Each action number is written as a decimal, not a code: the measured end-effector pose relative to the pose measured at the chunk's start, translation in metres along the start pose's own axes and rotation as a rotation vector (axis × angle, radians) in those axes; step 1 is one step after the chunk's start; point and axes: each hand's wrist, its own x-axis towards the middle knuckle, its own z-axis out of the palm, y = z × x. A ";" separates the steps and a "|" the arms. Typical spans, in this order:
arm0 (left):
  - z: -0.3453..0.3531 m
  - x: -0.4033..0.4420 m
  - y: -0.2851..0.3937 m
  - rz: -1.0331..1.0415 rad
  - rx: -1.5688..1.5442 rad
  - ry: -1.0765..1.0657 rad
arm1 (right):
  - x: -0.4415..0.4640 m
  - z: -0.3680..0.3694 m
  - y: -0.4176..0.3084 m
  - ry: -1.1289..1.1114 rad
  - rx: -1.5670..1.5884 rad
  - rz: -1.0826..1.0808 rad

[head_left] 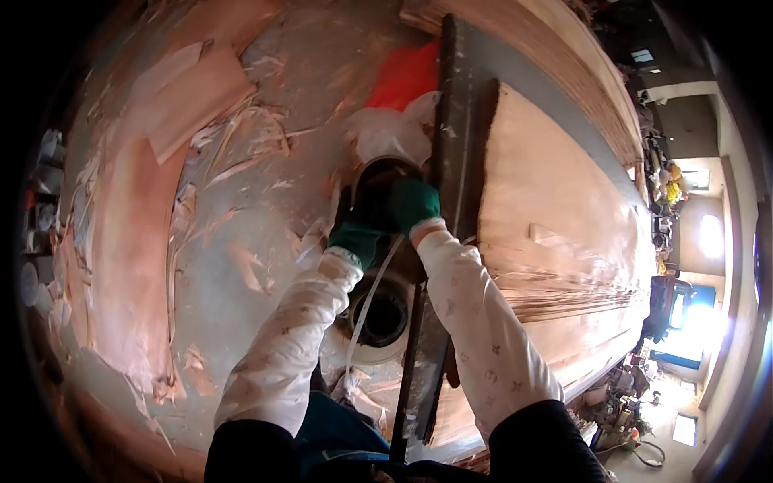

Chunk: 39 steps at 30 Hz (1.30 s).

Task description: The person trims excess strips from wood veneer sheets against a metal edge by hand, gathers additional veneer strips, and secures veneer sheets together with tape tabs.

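Observation:
My left hand (357,244), in a dark green glove, is at the near left side of a dark round container (388,167). Shadow hides most of its fingers. At the container's right side is my right hand (416,203), also gloved in green, its fingers curled inward; what they hold is hidden. A thin pale strip (372,294) runs down from between the hands. It crosses the edge of a second round container (382,312) with a dark inside, nearer to me. White patterned sleeves cover both forearms.
A dark metal beam (448,121) runs close along my right side. Beyond it lie stacked wood veneer sheets (555,201). Red material (405,76) and crumpled clear plastic (392,133) lie past the containers. Veneer sheets (133,274) and torn scraps cover the floor (213,282) at left.

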 end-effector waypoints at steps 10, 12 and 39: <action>0.019 -0.012 -0.007 0.089 0.043 -0.029 | -0.419 -0.193 0.309 0.137 -0.562 0.485; 0.010 -0.006 -0.003 0.134 0.045 -0.009 | -0.620 -0.221 0.339 -0.107 -1.014 0.722; -0.185 -0.374 0.662 0.129 -1.572 -0.959 | -0.953 -0.096 0.080 0.570 0.931 0.789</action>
